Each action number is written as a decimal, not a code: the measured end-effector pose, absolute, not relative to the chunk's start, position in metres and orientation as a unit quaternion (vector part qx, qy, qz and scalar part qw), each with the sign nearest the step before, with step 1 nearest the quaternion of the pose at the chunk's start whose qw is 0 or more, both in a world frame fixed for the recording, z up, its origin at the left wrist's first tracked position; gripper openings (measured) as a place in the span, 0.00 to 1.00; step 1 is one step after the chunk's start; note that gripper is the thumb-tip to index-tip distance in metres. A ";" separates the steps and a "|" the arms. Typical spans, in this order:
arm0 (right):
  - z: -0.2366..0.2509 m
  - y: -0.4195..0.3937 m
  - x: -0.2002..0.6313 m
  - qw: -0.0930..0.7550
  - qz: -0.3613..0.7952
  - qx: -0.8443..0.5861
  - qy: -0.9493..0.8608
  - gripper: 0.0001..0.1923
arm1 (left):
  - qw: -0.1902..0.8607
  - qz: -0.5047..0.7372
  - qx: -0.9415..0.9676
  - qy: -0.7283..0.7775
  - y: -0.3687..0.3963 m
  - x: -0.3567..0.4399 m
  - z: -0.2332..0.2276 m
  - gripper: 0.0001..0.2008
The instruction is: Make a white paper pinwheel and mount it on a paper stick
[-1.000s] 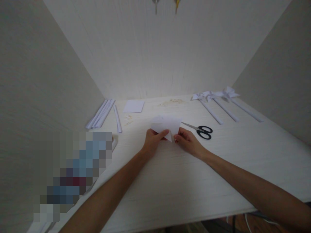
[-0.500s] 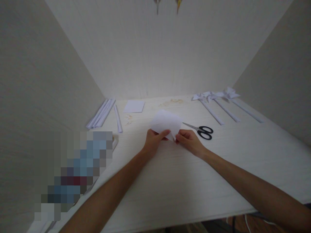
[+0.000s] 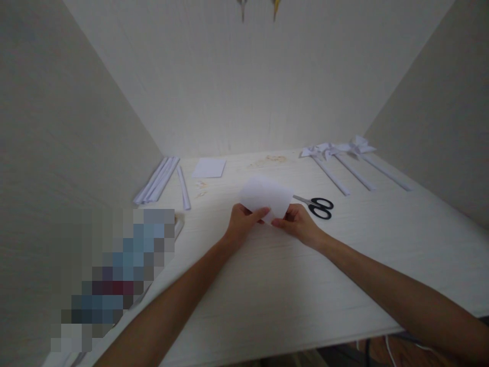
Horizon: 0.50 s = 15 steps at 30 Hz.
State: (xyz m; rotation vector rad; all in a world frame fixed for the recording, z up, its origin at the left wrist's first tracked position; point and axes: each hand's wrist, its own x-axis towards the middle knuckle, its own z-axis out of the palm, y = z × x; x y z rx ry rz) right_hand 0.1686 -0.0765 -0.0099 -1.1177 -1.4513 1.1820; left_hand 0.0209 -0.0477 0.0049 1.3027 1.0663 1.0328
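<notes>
A white sheet of paper [image 3: 264, 194] is held above the table between my two hands. My left hand [image 3: 244, 220] pinches its lower left edge, with the thumb on top. At the lower right, my right hand [image 3: 297, 220] has its thumb and fingers closed on the near corner. The fingers beneath the sheet are mostly hidden. Just right of the paper lie black-handled scissors [image 3: 320, 206], shut, with their blade tips covered by the sheet.
Several rolled paper tubes [image 3: 156, 179] and one separate tube [image 3: 184, 187] lie at left, near a square paper stack [image 3: 209, 167]. Three paper pinwheel-like pieces on sticks [image 3: 331, 174] rest at back right. A blurred-out item [image 3: 126, 265] is along the left side. Walls enclose the table [image 3: 244, 306].
My right hand has shifted its hold at the paper's near corner, and the small folded flap there now looks flatter. The sheet has spread to the right, over the scissors' tips.
</notes>
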 end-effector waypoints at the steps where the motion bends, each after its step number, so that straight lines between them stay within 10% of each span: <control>1: -0.010 -0.077 0.169 0.463 0.481 -0.451 -0.592 0.13 | 0.552 0.437 0.552 0.448 -0.048 0.021 0.005 0.09; 15: -0.019 -0.070 0.169 0.596 0.454 -0.427 -0.506 0.11 | 0.555 0.436 0.554 0.440 -0.048 0.020 0.004 0.10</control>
